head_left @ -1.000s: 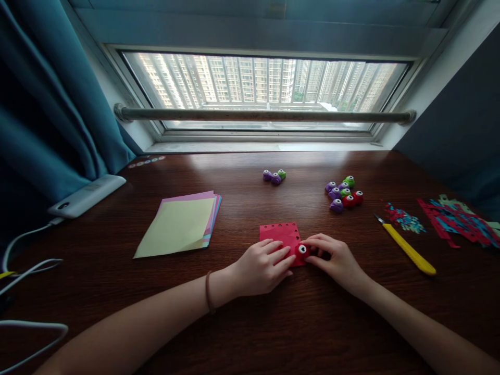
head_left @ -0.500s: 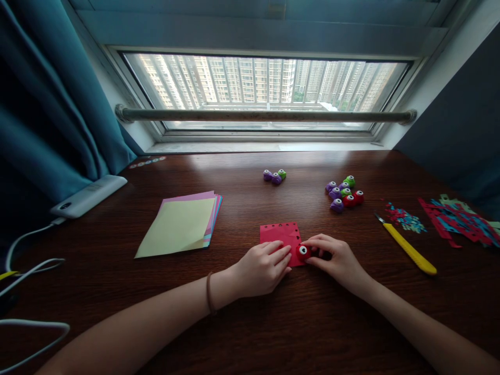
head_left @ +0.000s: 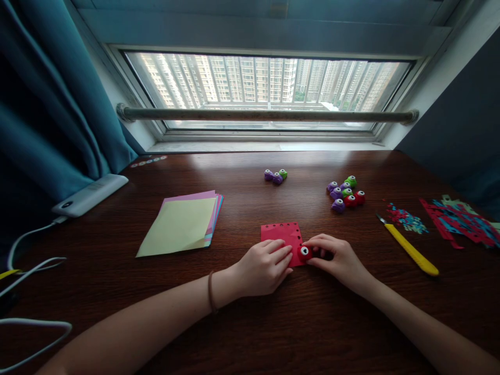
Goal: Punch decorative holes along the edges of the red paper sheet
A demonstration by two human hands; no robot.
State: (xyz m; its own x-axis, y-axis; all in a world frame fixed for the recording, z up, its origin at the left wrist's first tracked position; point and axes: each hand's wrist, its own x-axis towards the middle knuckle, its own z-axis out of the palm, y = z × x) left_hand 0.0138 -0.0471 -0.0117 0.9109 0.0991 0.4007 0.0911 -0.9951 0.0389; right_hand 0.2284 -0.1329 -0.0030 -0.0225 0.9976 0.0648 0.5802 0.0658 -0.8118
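Red paper square (head_left: 282, 234) flat on the dark wooden desk (head_left: 273, 323), pinned under the flattened fingers of the left hand (head_left: 262, 269), near edge hidden beneath them. Small red punch (head_left: 303, 253) at its right edge, pinched between thumb and fingers of the right hand (head_left: 339, 259). Farther off: cluster of coloured punches (head_left: 345, 193), yellow knife (head_left: 410, 249), stack of coloured paper (head_left: 182, 224).

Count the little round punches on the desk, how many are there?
11, I think. One red punch is under the right hand at the red paper's edge. Three sit mid-desk. About seven cluster to the right; some may be hidden there.
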